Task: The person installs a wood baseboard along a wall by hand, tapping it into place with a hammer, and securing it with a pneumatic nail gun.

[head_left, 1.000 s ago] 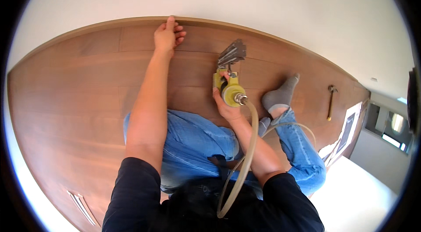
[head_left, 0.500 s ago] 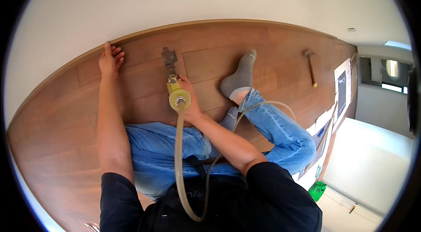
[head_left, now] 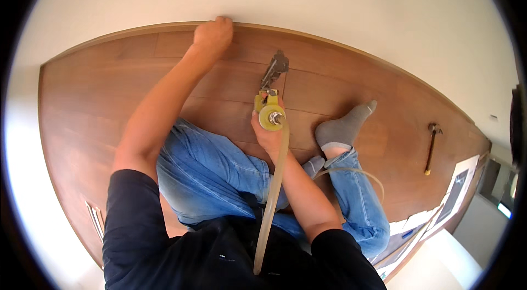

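A narrow wooden skirting board [head_left: 307, 34] runs along the foot of the pale wall. My left hand [head_left: 214, 36] is closed with its knuckles up, set against the board and the wall just above it; what its fingers hold, if anything, is hidden. In my right hand [head_left: 268, 135] is a yellow air nail gun [head_left: 269, 104], gripped by its handle. Its dark nose [head_left: 279, 62] points toward the wall, short of the board. From the handle end a translucent hose [head_left: 273, 191] comes back over my lap.
I sit on a brown plank floor [head_left: 110, 120], my socked foot [head_left: 345, 125] to the right of the nail gun. A hammer [head_left: 432, 147] lies farther right. White sheets [head_left: 458, 183] edge the floor there. Thin strips [head_left: 95, 218] lie at the lower left.
My left hand has gone from thumb on the board with fingers loose to a closed hand against it. The view has turned left, and the nail gun's nose now tilts rightward.
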Tool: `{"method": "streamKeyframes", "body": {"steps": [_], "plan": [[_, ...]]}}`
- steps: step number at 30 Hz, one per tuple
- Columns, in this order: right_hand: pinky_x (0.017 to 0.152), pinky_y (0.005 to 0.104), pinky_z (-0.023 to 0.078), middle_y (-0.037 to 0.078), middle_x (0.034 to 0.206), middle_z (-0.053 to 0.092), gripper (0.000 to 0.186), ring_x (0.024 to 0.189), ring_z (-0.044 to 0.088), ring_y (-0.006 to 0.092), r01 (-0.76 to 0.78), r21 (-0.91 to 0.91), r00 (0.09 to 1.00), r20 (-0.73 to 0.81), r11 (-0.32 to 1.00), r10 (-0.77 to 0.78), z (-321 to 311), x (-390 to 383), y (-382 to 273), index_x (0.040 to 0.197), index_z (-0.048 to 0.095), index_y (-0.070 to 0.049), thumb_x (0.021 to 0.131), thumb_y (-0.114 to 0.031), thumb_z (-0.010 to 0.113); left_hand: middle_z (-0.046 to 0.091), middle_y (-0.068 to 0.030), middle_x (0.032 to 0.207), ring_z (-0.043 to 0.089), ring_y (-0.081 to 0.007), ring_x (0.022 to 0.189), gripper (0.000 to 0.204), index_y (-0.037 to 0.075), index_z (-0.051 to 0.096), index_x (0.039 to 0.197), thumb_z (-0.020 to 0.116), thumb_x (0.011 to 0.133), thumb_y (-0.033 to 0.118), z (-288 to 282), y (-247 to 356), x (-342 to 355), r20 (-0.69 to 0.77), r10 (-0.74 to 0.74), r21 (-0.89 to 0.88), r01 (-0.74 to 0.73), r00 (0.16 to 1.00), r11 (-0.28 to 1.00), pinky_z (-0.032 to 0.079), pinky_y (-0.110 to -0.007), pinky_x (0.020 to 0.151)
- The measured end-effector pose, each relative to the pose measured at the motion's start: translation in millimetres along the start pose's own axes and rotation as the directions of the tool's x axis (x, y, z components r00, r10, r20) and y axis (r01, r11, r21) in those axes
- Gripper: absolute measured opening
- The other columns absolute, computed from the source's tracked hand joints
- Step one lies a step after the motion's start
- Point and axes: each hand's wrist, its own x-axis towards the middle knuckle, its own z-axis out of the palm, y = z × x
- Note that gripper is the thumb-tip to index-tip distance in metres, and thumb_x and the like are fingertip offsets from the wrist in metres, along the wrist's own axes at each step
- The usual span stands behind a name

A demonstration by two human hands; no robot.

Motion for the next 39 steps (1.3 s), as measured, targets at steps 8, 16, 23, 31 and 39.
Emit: {"method": "streamKeyframes", "body": {"steps": [8,16,23,31,39], "plan": [[0.112,0.0466,0.037,0.022,0.134,0.055,0.06,0.129,0.049,0.0404,-0.037,-0.089,0.999,0.002,0.995,0.037,0,-3,1,0.138,0.049,-0.003,0.083,-0.01,0.073,0.075,-0.01,0.093,0.075,-0.0274,0.082,0.015,0.006,0.074,0.097,0.063,0.09,0.012,39,28,44,0.081,-0.1,0.014,0.099,0.992,0.995,0.059,-0.041,0.056],[0.115,0.0429,0.034,0.014,0.134,0.056,0.058,0.134,0.047,0.0298,0.036,-0.145,0.996,-0.071,0.989,-0.046,-37,18,-33,0.14,0.046,-0.003,0.086,0.0,0.066,0.076,-0.0038,0.097,0.074,-0.0246,0.09,0.014,0.01,0.079,0.096,0.066,0.088,0.009,2,31,46,0.281,0.239,0.158,-0.291,0.929,0.944,0.061,-0.039,0.065],[0.11,0.0388,0.038,0.011,0.132,0.055,0.063,0.123,0.051,0.0233,0.192,-0.325,0.978,-0.018,0.926,-0.209,-67,79,4,0.145,0.041,-0.003,0.086,0.005,0.065,0.074,-0.0033,0.112,0.072,-0.0223,0.103,0.016,0.01,0.078,0.1,0.066,0.09,0.009,-9,20,23,0.288,0.233,0.048,-0.257,0.929,0.965,0.061,-0.036,0.079],[0.109,0.0376,0.039,0.009,0.126,0.058,0.056,0.12,0.053,0.0227,0.163,-0.371,0.982,-0.03,0.914,-0.188,-57,87,2,0.138,0.048,-0.002,0.086,0.006,0.065,0.074,-0.0045,0.107,0.073,-0.0216,0.101,0.013,0.008,0.078,0.097,0.068,0.088,0.008,-15,14,23,0.289,0.279,0.029,-0.3,0.916,0.954,0.061,-0.034,0.078],[0.107,0.0365,0.04,0.009,0.127,0.058,0.055,0.12,0.053,0.0218,0.197,-0.31,0.974,-0.043,0.93,-0.221,-52,91,10,0.137,0.048,-0.002,0.085,0.007,0.064,0.075,-0.0034,0.107,0.072,-0.0234,0.102,0.016,0.01,0.078,0.102,0.066,0.091,0.01,-8,18,24,0.284,0.235,0.044,-0.257,0.93,0.965,0.06,-0.036,0.081]]}}
